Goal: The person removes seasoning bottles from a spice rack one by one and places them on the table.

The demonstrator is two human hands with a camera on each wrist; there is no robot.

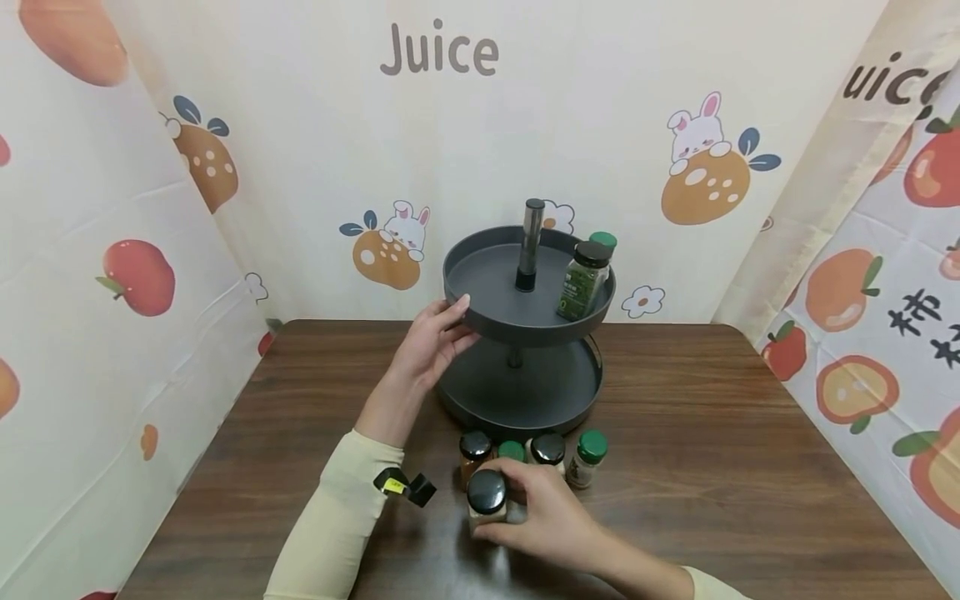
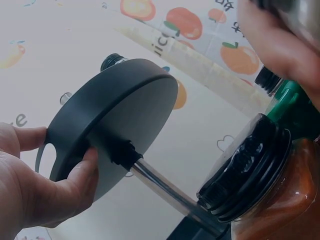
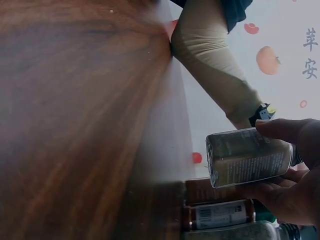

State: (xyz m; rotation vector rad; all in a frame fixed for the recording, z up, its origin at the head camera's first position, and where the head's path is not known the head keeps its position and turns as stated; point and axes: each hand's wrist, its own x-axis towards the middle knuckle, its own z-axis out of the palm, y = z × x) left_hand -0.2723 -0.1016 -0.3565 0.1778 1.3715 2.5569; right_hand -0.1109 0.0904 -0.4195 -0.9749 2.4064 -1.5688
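My left hand [image 1: 433, 346] grips the rim of the upper tier of a dark two-tier turntable tray [image 1: 480, 321], thumb on the wall and fingers beneath. In the left wrist view, the fingers [image 2: 82, 177] curl under that tier. My right hand [image 1: 551, 517] holds a black-lidded glass spice jar [image 1: 487, 493] between thumb and fingers. The right wrist view shows the jar [image 3: 250, 157] off the table, its label and pale contents visible. Behind it stand an orange-brown jar [image 1: 476, 450], a green-lidded jar [image 1: 512, 451], another black-lidded jar [image 1: 547, 448] and a second green-lidded jar [image 1: 587, 458].
On the upper tier, at the right, stand a black-lidded jar of green herbs [image 1: 583, 279] and a green-capped jar [image 1: 603, 241] behind it. A metal post [image 1: 532, 242] rises through the tray. The lower tier [image 1: 517, 408] sits on the wooden table [image 1: 712, 467], with printed curtains [image 1: 600, 125] around.
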